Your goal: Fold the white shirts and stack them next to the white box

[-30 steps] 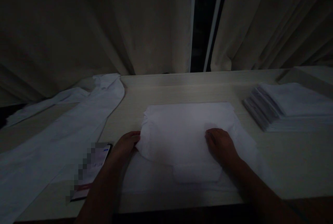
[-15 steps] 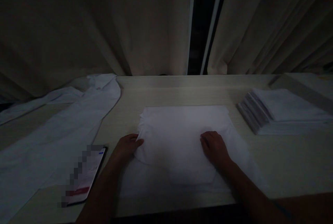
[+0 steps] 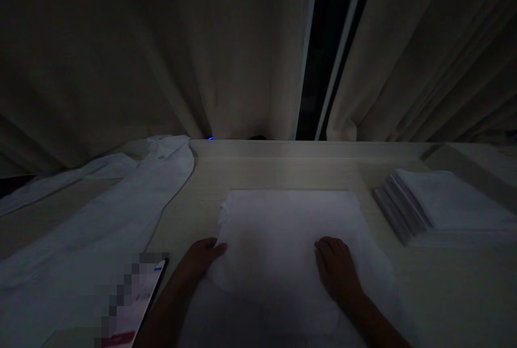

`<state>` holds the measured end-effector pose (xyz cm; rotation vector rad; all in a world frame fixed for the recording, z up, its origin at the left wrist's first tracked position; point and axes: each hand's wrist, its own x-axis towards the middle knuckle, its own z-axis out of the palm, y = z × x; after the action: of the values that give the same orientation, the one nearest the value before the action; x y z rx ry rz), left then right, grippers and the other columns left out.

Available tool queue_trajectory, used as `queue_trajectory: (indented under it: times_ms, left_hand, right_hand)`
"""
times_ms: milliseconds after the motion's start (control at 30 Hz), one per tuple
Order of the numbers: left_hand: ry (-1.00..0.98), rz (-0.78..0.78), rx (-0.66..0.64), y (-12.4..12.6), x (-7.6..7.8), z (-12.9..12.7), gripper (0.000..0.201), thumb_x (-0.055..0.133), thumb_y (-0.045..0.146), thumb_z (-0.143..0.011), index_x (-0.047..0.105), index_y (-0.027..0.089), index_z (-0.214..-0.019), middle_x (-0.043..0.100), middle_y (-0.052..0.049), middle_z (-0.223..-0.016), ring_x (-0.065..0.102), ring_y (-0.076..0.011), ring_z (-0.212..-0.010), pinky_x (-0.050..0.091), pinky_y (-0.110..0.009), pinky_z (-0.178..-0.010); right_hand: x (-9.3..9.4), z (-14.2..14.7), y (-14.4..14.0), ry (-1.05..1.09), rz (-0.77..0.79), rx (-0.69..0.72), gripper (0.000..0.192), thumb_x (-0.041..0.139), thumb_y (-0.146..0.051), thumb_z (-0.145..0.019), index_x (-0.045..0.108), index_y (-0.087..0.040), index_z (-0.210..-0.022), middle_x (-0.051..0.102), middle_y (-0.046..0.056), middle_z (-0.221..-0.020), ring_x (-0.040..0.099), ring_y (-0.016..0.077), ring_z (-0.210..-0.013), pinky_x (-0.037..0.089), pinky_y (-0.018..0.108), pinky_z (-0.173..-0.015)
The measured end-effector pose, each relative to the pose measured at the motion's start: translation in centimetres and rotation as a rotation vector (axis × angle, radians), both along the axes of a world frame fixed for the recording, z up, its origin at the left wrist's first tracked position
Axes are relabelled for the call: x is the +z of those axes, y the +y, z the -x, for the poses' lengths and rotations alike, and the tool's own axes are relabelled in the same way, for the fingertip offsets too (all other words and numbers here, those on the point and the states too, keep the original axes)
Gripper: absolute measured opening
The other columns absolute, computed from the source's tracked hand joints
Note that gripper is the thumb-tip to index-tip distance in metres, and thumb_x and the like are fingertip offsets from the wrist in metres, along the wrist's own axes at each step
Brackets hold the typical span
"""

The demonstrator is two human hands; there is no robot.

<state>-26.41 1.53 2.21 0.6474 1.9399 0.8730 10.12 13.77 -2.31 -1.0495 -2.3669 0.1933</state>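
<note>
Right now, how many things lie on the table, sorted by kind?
Folded white cloth under both hands: 1
Stack of folded white cloths at the right: 1
Loose white garment spread at the left: 1
Phone at the near left edge: 1
Total: 4
</note>
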Motion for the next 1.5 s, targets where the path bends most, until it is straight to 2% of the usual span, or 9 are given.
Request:
queue_trajectory:
  times_ms: [133, 333, 567, 700, 833, 1033, 1167, 1267, 1500]
  left_hand:
    - [-0.04, 0.01, -0.074, 0.0, -0.1, 0.2, 0.039, 0.07, 0.052, -0.066, 0.072, 0.019, -0.086, 0.075, -0.011, -0.091, 0.07, -0.0317, -0.084, 0.052, -0.037, -0.071]
    - [-0.018, -0.017, -0.064, -0.3, -0.6, 0.0, 0.042, 0.069, 0.052, -0.067, 0.071, 0.016, -0.089, 0.075, -0.014, -0.092, 0.07, -0.0321, -0.084, 0.052, -0.037, -0.07]
    - [-0.434, -0.204, 0.074, -0.3, -0.6, -1.4, 0.033, 0.074, 0.043, -0.067, 0.071, 0.02, -0.09, 0.074, -0.013, -0.096, 0.07, -0.0291, -0.085, 0.053, -0.043, -0.083]
    - [-0.52, -0.274, 0.073, -0.4, 0.1, -1.8, 0.04, 0.074, 0.044, -0.066, 0.07, 0.018, -0.096, 0.073, -0.014, -0.102, 0.069, -0.0289, -0.091, 0.053, -0.042, -0.086]
    - [-0.521, -0.279, 0.044, -0.8, 0.5, -1.9, 0.043, 0.074, 0.045, -0.065, 0.069, 0.016, -0.096, 0.073, -0.014, -0.101, 0.069, -0.0279, -0.092, 0.053, -0.041, -0.085]
    - [-0.554, -0.312, 0.097, -0.7, -0.8, -2.0, 0.036, 0.075, 0.036, -0.063, 0.067, 0.017, -0.092, 0.073, -0.013, -0.099, 0.07, -0.0249, -0.093, 0.052, -0.037, -0.087]
    - [-0.637, -0.314, 0.079, -0.6, -1.1, -2.0, 0.039, 0.073, 0.031, -0.06, 0.067, 0.015, -0.095, 0.073, -0.015, -0.102, 0.068, -0.0271, -0.098, 0.052, -0.039, -0.087]
    - [-0.66, -0.316, 0.077, -0.7, -0.9, -2.0, 0.043, 0.072, 0.034, -0.059, 0.067, 0.015, -0.098, 0.073, -0.014, -0.101, 0.068, -0.0296, -0.1, 0.053, -0.041, -0.087]
    - [-0.669, -0.291, 0.06, -0.8, 0.0, -1.6, 0.05, 0.066, 0.051, -0.07, 0.066, 0.014, -0.103, 0.072, -0.016, -0.105, 0.066, -0.0303, -0.104, 0.053, -0.043, -0.087]
  right_hand:
    - [-0.1, 0.1, 0.2, -0.034, 0.011, 0.002, 0.021, 0.046, -0.021, -0.093, 0.06, -0.021, -0.109, 0.06, 0.012, -0.106, 0.054, 0.0272, -0.099, 0.043, 0.047, -0.09]
    - [0.1, 0.1, 0.1, -0.03, 0.019, -0.006, 0.021, 0.044, -0.021, -0.093, 0.06, -0.02, -0.107, 0.06, 0.011, -0.105, 0.053, 0.0262, -0.099, 0.042, 0.046, -0.089]
    - [0.7, 0.2, -0.3, 0.002, -0.032, -0.015, 0.02, 0.043, -0.02, -0.093, 0.061, -0.02, -0.104, 0.06, 0.011, -0.101, 0.053, 0.0252, -0.097, 0.042, 0.044, -0.087]
    - [1.3, 0.4, -0.7, -0.022, -0.081, -0.019, 0.02, 0.043, -0.019, -0.092, 0.061, -0.02, -0.102, 0.061, 0.011, -0.099, 0.053, 0.025, -0.095, 0.042, 0.043, -0.086]
    - [1.9, 0.8, -1.0, -0.124, -0.097, -0.05, 0.02, 0.044, -0.016, -0.09, 0.06, -0.019, -0.1, 0.06, 0.01, -0.1, 0.052, 0.025, -0.095, 0.041, 0.041, -0.085]
    - [2.2, 1.0, -1.2, -0.194, -0.124, -0.072, 0.018, 0.044, -0.014, -0.089, 0.058, -0.02, -0.099, 0.058, 0.01, -0.099, 0.05, 0.0249, -0.093, 0.039, 0.04, -0.085]
    - [2.2, 1.1, -1.3, -0.187, -0.146, -0.057, 0.019, 0.043, -0.014, -0.089, 0.058, -0.021, -0.099, 0.057, 0.009, -0.098, 0.05, 0.0248, -0.092, 0.04, 0.04, -0.085]
    - [2.0, 1.1, -1.2, -0.17, -0.16, -0.045, 0.019, 0.043, -0.014, -0.089, 0.058, -0.021, -0.098, 0.057, 0.009, -0.097, 0.05, 0.0248, -0.091, 0.041, 0.04, -0.083]
    - [1.3, 0.8, -0.9, -0.122, -0.117, -0.023, 0.019, 0.043, -0.016, -0.09, 0.059, -0.02, -0.101, 0.058, 0.01, -0.098, 0.051, 0.0251, -0.092, 0.041, 0.041, -0.084]
